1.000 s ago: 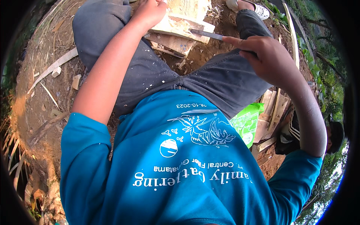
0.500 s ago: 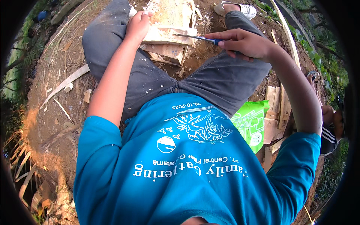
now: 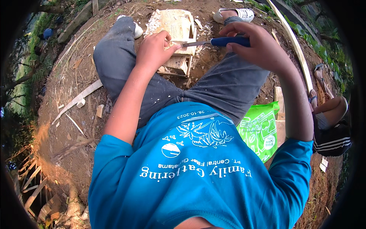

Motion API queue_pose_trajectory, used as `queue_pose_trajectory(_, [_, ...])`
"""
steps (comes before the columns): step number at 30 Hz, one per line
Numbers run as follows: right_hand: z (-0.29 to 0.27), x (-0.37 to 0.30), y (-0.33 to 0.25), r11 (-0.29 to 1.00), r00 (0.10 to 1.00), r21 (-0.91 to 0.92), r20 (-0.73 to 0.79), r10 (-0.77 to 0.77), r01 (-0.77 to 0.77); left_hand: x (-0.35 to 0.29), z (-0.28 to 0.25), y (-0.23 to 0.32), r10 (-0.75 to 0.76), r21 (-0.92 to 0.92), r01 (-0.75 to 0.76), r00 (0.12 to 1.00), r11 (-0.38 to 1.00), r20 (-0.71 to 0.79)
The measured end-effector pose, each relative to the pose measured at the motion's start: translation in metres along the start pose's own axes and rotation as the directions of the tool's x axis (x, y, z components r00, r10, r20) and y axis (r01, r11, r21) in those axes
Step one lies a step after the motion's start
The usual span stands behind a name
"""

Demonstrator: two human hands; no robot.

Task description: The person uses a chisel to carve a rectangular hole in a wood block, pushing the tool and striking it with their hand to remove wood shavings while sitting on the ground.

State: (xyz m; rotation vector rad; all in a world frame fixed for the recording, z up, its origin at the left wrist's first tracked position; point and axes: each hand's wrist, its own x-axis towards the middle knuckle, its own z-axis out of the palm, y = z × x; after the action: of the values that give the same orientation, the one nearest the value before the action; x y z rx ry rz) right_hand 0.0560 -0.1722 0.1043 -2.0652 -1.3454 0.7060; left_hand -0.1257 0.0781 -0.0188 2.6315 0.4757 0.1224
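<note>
The wooden block (image 3: 176, 19) lies between your lower legs and serves as the reference. At its near left corner is your left hand (image 3: 151, 52), index finger bent, thumb stretched toward the block's middle; whether these fingers pinch anything cannot be told. Just right of the block is your right hand (image 3: 261, 47), its thumb and fingers closed about the blue handle of the knife (image 3: 228, 41). The blade points left across the block's near part, its tip close beside your left thumb; contact with the wood cannot be made out. Pale shavings (image 3: 154, 23) cover the block's far left part. A white shoe (image 3: 244, 15) appears right of the block, as does a long strip (image 3: 294, 47), farther out. Nearer your body, right of the block, lies a green bag (image 3: 260, 128); beyond it sits another person (image 3: 331, 131).
</note>
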Motion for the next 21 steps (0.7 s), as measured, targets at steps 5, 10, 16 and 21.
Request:
queue_pose_trajectory(5, [0.014, -0.011, 0.010, 0.970, 0.976, 0.243, -0.206, 0.070, -0.018, 0.020, -0.010, 0.004, -0.182, -0.020, 0.191, 0.958, 0.981, 0.221])
queue_pose_trajectory(10, [0.034, -0.021, 0.015, 0.921, 0.954, 0.389, -0.259, 0.150, -0.039, 0.021, -0.006, -0.008, -0.207, -0.216, 0.276, 0.933, 0.937, 0.294])
queue_pose_trajectory(16, [0.054, -0.036, 0.038, 0.871, 0.930, 0.490, -0.310, 0.199, -0.023, 0.024, 0.017, -0.036, -0.050, -0.497, 0.175, 0.966, 0.850, 0.254])
queue_pose_trajectory(21, [0.081, -0.035, 0.037, 0.794, 0.810, 0.589, -0.534, 0.242, 0.151, 0.025, 0.008, -0.037, -0.028, -0.510, 0.181, 0.956, 0.841, 0.293])
